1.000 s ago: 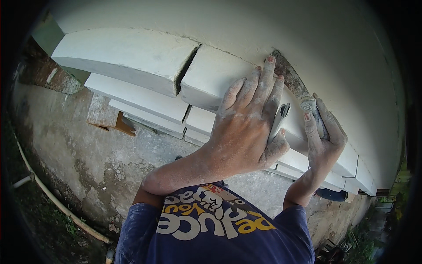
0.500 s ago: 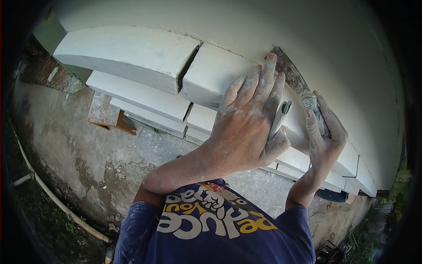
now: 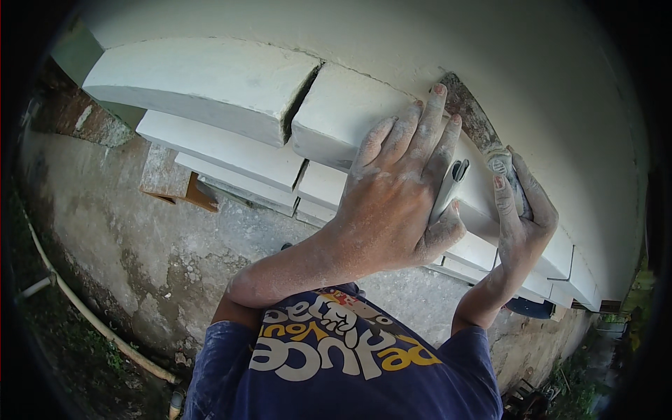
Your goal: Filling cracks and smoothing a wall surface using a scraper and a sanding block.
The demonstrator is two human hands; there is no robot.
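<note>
While the L hand (image 3: 392,203) is spread over the white ledge (image 3: 189,73), fingers stretched out up nr the blade of a scraper (image 3: 474,116) and a white handle (image 3: 446,194) caught betw. thumb and forefinger, the R hand (image 3: 528,225) is closed round the scraper's grip, blade lying along the join w/ the wall (image 3: 350,28). Vs. 1 sec ago, scraper and R hand sit a touch farther right, L hand in abt the same pose. Lower R, under the ledge, there's a dark blue rounded thing (image 3: 528,309); can't tell from here if it's a tub.
</note>
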